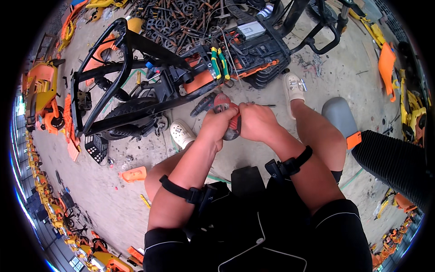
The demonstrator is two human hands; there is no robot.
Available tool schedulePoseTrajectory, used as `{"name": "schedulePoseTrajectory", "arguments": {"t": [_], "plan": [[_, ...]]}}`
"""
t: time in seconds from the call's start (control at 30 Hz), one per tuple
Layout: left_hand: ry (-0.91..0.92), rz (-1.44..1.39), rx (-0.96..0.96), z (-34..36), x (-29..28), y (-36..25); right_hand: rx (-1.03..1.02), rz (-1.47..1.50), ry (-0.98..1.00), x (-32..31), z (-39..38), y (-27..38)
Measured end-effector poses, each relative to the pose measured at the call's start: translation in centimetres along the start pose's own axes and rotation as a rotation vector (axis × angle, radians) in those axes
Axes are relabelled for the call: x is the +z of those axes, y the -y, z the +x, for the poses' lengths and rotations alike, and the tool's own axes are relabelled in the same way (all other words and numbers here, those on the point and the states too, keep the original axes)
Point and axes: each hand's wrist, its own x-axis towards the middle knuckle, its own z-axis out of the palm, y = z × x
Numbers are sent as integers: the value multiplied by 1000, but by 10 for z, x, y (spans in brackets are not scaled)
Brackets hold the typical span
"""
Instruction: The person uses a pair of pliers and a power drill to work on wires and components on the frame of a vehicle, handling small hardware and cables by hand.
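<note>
A red and black cordless power drill is held in front of me, its dark base low between my wrists. My left hand is closed around its left side. Pressed against its right side is my right hand, fingers curled in; what they hold is hidden. A thin dark rod shows just beyond the right knuckles; I cannot tell whether it is held. Just past the hands lies a black vehicle frame, with green-and-yellow-handled pliers resting on it.
A heap of rusty metal parts lies behind the frame. A black tyre sits under it at left. To the right are a grey seat-shaped piece, an orange phone-like object and a ribbed black hose. Yellow and orange vehicles line the edges.
</note>
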Motion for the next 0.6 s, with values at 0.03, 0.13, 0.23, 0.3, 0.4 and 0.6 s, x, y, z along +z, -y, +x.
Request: {"name": "schedulePoseTrajectory", "arguments": {"t": [0.03, 0.13, 0.23, 0.3, 0.4, 0.6], "plan": [[6, -11, 0, -1, -1, -1, -12, 9, -33, 2, 0, 0], [23, -39, 7, -4, -4, -3, -11, 5, 29, -2, 4, 5], [19, -32, 37, -5, -5, -4, -1, 0, -13, 4, 6, 4], [-13, 4, 58, -8, -1, -10, 30, 6, 5, 7, 7, 4], [20, 13, 47, -6, -2, -11, 53, 11, 15, 10, 7, 4], [32, -14, 45, -7, 0, -11, 73, 0, 22, 3, 4, 7]]}}
